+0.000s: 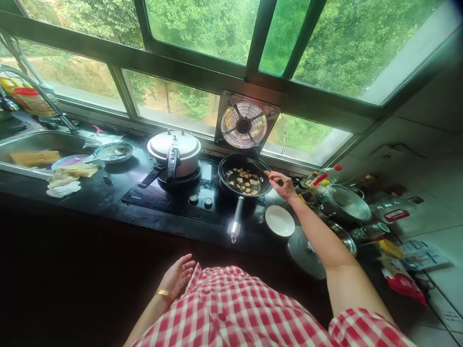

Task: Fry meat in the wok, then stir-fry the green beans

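A black frying pan (231, 190) sits on the right burner, its silver-tipped handle pointing toward me. Several pale, lightly browned pieces of food (249, 182) lie in a shiny film inside it. My right hand (283, 185) is closed around the wooden handle of a spatula (266, 173), whose dark head reaches into the pan's right side and is hard to make out. In front of my checked shirt hangs my left hand (179, 274), fingers loosely curled and apart, with nothing in it.
A pressure cooker (175, 153) stands on the left of the cooktop (144, 198). Right of the pan are a white plate (279, 220), a glass lid (307, 253), bottles and a pot (345, 202). Cloths (68, 178), a bowl (114, 152) and the sink (25, 168) lie left. An exhaust fan (244, 124) is behind.
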### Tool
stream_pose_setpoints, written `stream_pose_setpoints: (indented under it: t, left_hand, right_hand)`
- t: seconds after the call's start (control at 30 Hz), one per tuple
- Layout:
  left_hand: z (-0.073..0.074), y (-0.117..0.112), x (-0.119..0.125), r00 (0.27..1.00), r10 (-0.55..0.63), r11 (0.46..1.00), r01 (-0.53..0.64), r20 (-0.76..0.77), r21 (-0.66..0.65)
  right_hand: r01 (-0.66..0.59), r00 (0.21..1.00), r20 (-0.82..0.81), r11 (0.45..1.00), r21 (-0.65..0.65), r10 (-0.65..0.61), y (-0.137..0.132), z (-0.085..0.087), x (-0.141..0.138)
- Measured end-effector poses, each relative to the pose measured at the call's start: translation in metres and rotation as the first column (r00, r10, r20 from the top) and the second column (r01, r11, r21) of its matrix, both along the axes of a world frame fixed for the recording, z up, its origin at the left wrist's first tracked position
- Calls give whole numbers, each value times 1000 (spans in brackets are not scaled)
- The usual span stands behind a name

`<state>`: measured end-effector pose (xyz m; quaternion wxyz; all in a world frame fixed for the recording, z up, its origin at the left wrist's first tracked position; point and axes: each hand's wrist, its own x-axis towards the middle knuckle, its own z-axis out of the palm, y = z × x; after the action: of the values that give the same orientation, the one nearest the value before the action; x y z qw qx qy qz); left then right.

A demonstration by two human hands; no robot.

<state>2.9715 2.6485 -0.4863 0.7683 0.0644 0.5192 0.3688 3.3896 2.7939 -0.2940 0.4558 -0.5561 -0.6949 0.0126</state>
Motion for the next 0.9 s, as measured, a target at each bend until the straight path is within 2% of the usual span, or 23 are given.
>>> stream_pose_setpoints:
  t: [0.13, 0.3, 0.4, 0.57, 0.7, 0.77, 0.9]
  left_hand:
    - [4, 1, 4, 1000, 10, 1000, -10, -2, 3]
    - [-1, -2, 1, 1000, 11, 1000, -11, 23, -10]
    - [-5, -3, 0, 1000, 3, 1000, -3, 28, -17]
    - [-7, -1, -1, 999, -14, 1000, 15, 31, -19]
    - [-5, -2, 0, 999, -18, 1000, 18, 30, -19]
    - [-3, -3, 1, 999, -24, 999, 25, 29, -24]
    - [1, -3, 4, 999, -35, 999, 36, 27, -30]
  right_hand:
    - [-21, 999, -48, 999, -25, 20, 2, -5, -11]
    - [-77, 988, -135, 997, -26, 73, -13, 17, -15]
    - [-68, 992, -104, 997, -22, 65, -20, 24, -7]
    - [76, 997, -27, 996, 37, -75, -17, 11, 17]
    - [145, 988, -61, 989, 26, -143, -20, 2, 25]
    - [150, 983, -109, 989, 7, -149, -27, 5, 23]
    - [75, 970, -233, 997, 1, -72, -44, 20, 16]
